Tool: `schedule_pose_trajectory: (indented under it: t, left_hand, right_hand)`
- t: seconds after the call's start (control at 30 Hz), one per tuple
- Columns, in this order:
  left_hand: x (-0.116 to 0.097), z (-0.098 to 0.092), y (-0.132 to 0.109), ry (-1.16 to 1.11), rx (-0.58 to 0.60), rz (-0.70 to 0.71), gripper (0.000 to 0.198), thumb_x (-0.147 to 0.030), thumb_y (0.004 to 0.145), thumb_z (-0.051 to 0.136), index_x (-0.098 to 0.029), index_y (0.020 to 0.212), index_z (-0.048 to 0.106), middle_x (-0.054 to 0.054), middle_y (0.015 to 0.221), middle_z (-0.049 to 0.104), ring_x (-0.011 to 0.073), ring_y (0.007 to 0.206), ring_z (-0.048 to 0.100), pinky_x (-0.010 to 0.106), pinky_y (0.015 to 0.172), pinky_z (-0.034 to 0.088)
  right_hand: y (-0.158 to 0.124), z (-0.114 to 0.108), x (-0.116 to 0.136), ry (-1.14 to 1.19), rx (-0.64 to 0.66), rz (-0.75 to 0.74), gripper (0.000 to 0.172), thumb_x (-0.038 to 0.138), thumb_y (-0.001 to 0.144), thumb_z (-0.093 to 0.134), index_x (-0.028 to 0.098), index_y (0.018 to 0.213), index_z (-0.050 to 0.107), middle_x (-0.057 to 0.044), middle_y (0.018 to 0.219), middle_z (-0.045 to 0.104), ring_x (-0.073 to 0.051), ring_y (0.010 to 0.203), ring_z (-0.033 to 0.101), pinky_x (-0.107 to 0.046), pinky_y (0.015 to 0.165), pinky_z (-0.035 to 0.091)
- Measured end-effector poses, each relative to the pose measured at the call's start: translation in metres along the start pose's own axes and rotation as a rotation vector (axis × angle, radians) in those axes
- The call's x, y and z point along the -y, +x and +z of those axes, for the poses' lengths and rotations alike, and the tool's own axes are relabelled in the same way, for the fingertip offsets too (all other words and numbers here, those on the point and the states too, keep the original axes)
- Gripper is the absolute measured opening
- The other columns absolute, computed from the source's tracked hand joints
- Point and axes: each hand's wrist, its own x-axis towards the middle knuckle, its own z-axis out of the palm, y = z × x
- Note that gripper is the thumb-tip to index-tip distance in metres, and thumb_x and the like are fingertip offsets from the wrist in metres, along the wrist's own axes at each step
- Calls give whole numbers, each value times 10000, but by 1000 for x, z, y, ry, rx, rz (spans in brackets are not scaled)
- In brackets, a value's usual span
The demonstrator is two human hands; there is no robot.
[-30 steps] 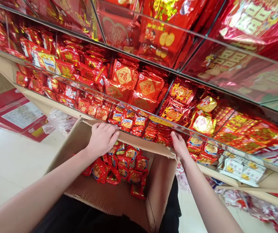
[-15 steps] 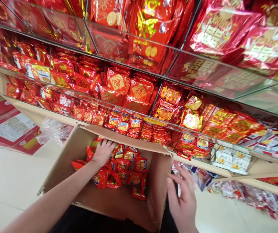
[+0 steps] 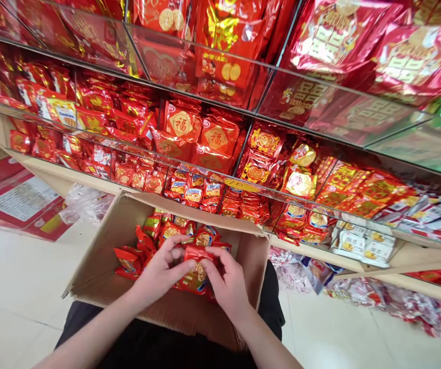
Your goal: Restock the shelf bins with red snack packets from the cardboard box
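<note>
Looking down through the head camera, I see my left hand (image 3: 168, 269) and my right hand (image 3: 226, 282) close together over a brown cardboard box (image 3: 99, 251). Both have their thumbs and fingers pinched on one small red snack packet (image 3: 194, 253). It is up between them, above the inside of the box, near the middle.

Under and behind my hands are more red snack packets (image 3: 130, 261), lying in a loose pile in the box. Some lean on each other. My hands hide part of the pile.

The box sits in front of black trousers (image 3: 272, 302). Its far side is right by the low shelf, but I can't tell if they touch. That shelf has rows of little red packets (image 3: 193, 193). Above them are red bags with gold diamonds (image 3: 216, 137). White packets (image 3: 366, 248) sit to the right. A crumpled clear plastic bag (image 3: 85, 202) is left of the box, by a red carton (image 3: 3, 179).
</note>
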Motion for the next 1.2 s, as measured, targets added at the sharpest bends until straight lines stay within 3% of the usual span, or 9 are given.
schedule_pose_trajectory:
  t: [0.07,0.17,0.27,0.37,0.57,0.87,1.2]
  left_hand:
    - [9,12,-8,-275,-201,-100,358,-427,753,564,-252,1056,488,11,881,649,165,768,616,298,670,504]
    - [23,21,-14,-341,-372,-174,321,-482,709,601,-221,886,539,4,848,656,155,739,608,260,635,499]
    - [27,24,-13,-239,-339,-79,282,-448,699,626,-212,834,553,-15,782,651,135,709,593,235,668,488]
    - [22,26,-10,-102,-272,29,253,-415,704,629,-208,833,560,-19,759,632,125,678,569,226,670,482]
    - [23,29,-5,-42,-462,44,284,-474,784,497,-200,731,549,-25,662,570,118,625,513,216,594,461]
    - [24,19,-8,306,-585,88,275,-437,776,515,-188,666,552,-34,585,531,101,560,469,197,531,407]
    - [17,18,-9,267,-543,160,252,-413,787,497,-197,660,513,-46,579,468,90,538,424,191,492,387]
  right_hand:
    - [-6,6,0,191,-123,163,180,369,820,531,205,891,544,-26,801,611,-163,707,585,-294,665,500]
    - [-14,16,-6,440,-176,331,235,427,789,553,213,755,462,27,677,512,-125,592,512,-261,596,470]
    - [-13,19,-15,460,-205,365,284,466,819,490,208,714,436,39,652,460,-117,604,470,-239,599,430]
    - [-6,15,-21,298,-229,280,313,476,859,408,199,719,449,32,653,451,-121,619,445,-232,595,394]
    - [-6,14,-23,-32,-293,178,308,435,902,309,202,739,428,7,655,497,-136,593,464,-240,557,363]
    - [-11,17,-22,-173,-259,115,245,382,913,279,218,749,359,0,623,513,-146,536,505,-237,505,363]
    - [-17,9,-12,-169,-269,111,232,362,915,292,215,755,373,20,596,500,-128,508,486,-225,483,347]
